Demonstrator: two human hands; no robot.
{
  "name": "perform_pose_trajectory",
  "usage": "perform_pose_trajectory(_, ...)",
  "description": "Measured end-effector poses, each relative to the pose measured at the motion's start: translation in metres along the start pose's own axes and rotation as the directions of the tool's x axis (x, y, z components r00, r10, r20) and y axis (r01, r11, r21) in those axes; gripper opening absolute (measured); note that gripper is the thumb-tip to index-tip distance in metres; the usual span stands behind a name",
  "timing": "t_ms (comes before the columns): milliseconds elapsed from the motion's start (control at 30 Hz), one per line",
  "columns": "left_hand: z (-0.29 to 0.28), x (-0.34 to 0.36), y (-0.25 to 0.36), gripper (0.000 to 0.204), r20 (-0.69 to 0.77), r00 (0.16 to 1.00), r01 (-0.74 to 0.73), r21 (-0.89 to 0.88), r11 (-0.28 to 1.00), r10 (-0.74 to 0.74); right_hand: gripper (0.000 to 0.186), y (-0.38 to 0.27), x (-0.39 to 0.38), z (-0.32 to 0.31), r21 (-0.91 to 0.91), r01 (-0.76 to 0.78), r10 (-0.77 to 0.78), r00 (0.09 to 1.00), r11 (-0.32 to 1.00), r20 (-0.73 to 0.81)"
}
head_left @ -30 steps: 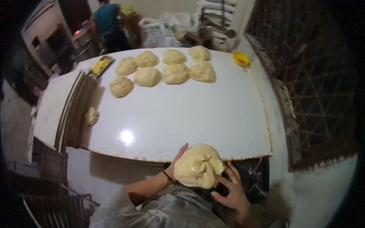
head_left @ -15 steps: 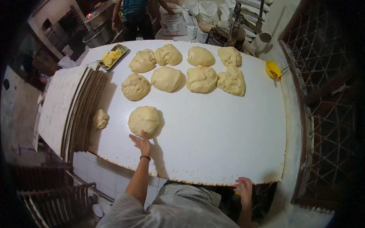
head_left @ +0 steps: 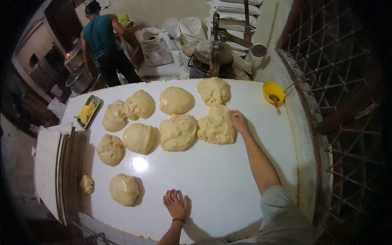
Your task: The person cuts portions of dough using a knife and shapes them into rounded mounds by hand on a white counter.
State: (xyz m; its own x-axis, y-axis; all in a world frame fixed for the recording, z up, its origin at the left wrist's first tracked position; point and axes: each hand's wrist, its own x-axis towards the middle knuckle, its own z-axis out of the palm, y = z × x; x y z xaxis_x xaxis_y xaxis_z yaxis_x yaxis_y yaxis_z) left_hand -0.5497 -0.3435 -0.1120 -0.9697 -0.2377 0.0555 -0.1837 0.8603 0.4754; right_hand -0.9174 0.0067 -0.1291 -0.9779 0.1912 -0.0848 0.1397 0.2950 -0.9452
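My right hand (head_left: 239, 121) reaches far across the white table, its fingers curled against the right edge of a lumpy dough piece (head_left: 217, 125). Some fingertips are hidden at the dough. My left hand (head_left: 176, 205) rests near the front edge with fingers spread and nothing in it; a dark band circles the wrist. To its left sits a round, smooth dough ball (head_left: 124, 190). Other large dough pieces form two rows behind, among them a smooth one (head_left: 176, 100), a folded one (head_left: 178, 132) and a rough one (head_left: 214, 91) touching the lump at my right hand.
Stacked boards (head_left: 53, 171) stand on the left, beside a small dough scrap (head_left: 87, 184). A tray of yellow fat (head_left: 87, 112) lies at the back left, a yellow bowl (head_left: 272, 92) at the back right. Beyond the table are a person (head_left: 102, 43), sacks (head_left: 154, 48) and a metal machine (head_left: 214, 53).
My right hand has gone from the table's front edge to the far right dough. My left hand has left the round dough ball and moved right. The view has shifted.
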Motion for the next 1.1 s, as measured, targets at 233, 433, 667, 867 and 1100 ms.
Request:
perform_pose_trajectory(233,0.012,0.006,-0.007,0.045,0.009,1.000,0.024,0.032,0.999,-0.024,0.043,-0.024,-0.008,0.056,-0.390,0.155,-0.201,0.976,0.908,-0.080)
perform_pose_trajectory(433,0.015,0.009,0.007,0.043,0.061,0.998,0.017,0.078,0.997,-0.022,0.027,-0.069,-0.146,0.012,-0.510,0.541,-0.495,0.836,0.668,0.238)
perform_pose_trajectory(667,0.016,0.011,0.009,0.040,0.004,0.998,0.059,0.006,0.998,-0.059,0.029,-0.138,-0.060,-0.009,-0.415,0.501,-0.614,0.763,0.759,-0.202)
perform_pose_trajectory(867,0.023,0.003,-0.017,0.046,-0.013,1.000,0.016,0.099,0.995,-0.015,0.047,-0.087,-0.011,0.038,-0.590,0.391,0.064,0.795,0.706,0.603)
perform_pose_trajectory(1100,0.021,0.012,-0.012,0.050,0.030,0.999,0.031,0.029,0.999,-0.032,0.074,-0.068,0.083,0.070,-0.836,0.462,-0.321,0.872,0.296,0.369)
